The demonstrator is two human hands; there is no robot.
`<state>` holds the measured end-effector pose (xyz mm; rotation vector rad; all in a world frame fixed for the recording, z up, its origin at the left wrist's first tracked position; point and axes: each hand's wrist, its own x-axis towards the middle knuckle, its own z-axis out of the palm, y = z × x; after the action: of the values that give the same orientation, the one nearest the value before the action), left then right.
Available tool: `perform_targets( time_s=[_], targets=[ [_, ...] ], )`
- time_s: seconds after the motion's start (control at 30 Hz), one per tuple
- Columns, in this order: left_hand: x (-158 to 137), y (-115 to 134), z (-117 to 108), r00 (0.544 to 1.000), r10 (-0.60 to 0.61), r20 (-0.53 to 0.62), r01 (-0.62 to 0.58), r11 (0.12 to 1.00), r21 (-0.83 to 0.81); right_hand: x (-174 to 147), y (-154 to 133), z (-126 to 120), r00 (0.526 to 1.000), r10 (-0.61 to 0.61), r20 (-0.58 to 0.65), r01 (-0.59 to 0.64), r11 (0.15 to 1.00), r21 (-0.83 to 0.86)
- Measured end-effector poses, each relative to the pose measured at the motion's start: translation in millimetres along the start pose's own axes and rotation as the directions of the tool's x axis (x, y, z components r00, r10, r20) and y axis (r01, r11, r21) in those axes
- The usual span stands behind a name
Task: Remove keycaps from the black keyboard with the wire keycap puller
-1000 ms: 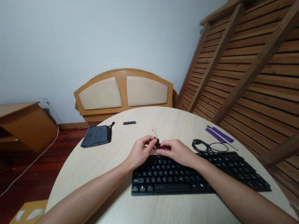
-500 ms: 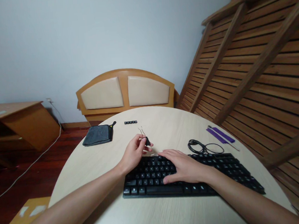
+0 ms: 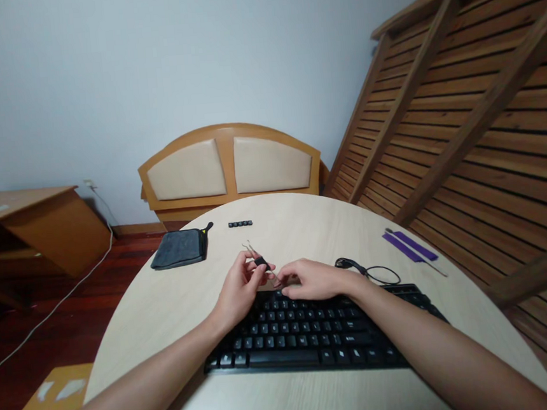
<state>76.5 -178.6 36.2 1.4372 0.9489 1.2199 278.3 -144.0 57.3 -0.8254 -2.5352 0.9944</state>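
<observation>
My left hand [image 3: 240, 286] pinches a wire keycap puller [image 3: 263, 264] by its dark middle, above the back edge of the keyboard. Two thin hooked wire prongs point up and away from me. My right hand [image 3: 311, 279] has its fingers bent, with thumb and fingertips closed at the puller's near end; the exact contact is partly hidden. Under both hands lies a black keyboard [image 3: 287, 358], its right part covered by my right forearm. A short row of small black keycaps [image 3: 240, 224] stands at the far side of the table.
On the round pale table [image 3: 169, 329] a dark zip pouch [image 3: 179, 248] lies at the left. A black cable [image 3: 380, 275] curls behind the keyboard. Purple strips [image 3: 408, 245] with a thin brush-like rod lie at the right. Wooden slats [image 3: 480, 104] lean beyond the table's right edge.
My right hand has lifted off the keys and come over to the puller. The left hand has shifted left and tilted the puller. The keyboard and its cable have slid left.
</observation>
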Motion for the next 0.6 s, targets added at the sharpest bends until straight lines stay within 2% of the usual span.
perform_targets(
  time_s=[0.13, 0.3, 0.5, 0.6],
  targets=[
    [-3.2, -2.6, -0.8, 0.999, -0.022, 0.048, 0.023, 1.0, -0.003, 0.6, 9.0, 13.0, 0.994, 0.014, -0.104, 0.002, 0.988, 0.155],
    [-3.7, -2.9, -0.2, 0.998, -0.032, 0.058, 0.032, 0.999, 0.002, 0.5, 16.0, 17.3, 0.991, 0.072, -0.111, -0.04, 0.963, 0.266],
    [-2.3, -6.7, -0.8, 1.0, -0.016, 0.021, 0.014, 0.995, 0.094, 1.9, 15.7, 17.4, 0.989, 0.075, -0.129, -0.04, 0.967, 0.252],
    [-0.5, -8.0, -1.4, 0.999, -0.011, 0.042, 0.006, 0.992, 0.126, 2.9, 14.3, 18.1, 0.987, 0.093, -0.129, -0.055, 0.961, 0.272]
  ],
)
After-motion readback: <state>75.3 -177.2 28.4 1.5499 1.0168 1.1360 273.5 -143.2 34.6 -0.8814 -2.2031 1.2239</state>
